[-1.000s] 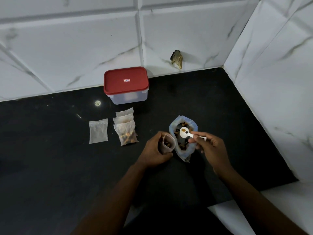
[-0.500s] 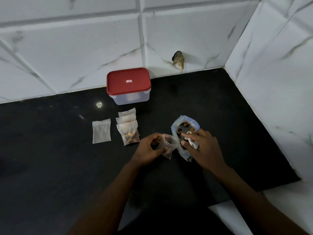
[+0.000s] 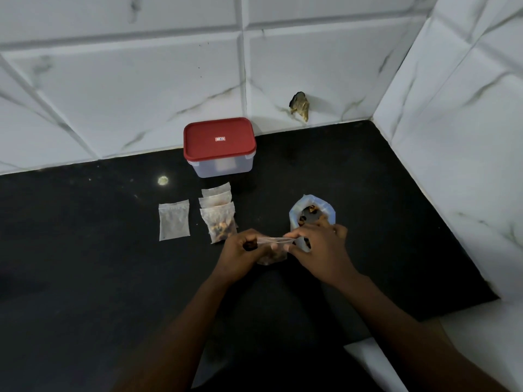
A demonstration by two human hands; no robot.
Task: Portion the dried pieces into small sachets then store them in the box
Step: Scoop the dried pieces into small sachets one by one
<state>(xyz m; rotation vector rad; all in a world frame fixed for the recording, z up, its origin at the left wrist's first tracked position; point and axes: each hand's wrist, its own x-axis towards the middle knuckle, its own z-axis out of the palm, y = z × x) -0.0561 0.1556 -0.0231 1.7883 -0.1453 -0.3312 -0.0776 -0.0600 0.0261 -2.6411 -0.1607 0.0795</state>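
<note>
A small clear sachet (image 3: 272, 251) with dried pieces in its bottom is stretched between both hands over the black counter. My left hand (image 3: 245, 250) pinches its left top corner and my right hand (image 3: 319, 247) pinches the right one, the mouth pulled flat. Just behind my right hand stands the open clear bag of dried pieces (image 3: 312, 212). Three filled sachets (image 3: 219, 219) lie overlapping to the left, with a flat empty-looking sachet (image 3: 174, 220) beside them. The box (image 3: 220, 147), closed with a red lid, stands against the back wall. The white spoon is hidden.
White marble-look tiled walls meet in a corner at the back right. A dark chipped hole (image 3: 300, 106) marks the back wall. The black counter (image 3: 85, 264) ends at a white ledge (image 3: 467, 329) on the near right.
My right hand put down the white spoon at the bag and came over to the sachet. Both hands now pull the sachet's round open mouth flat.
</note>
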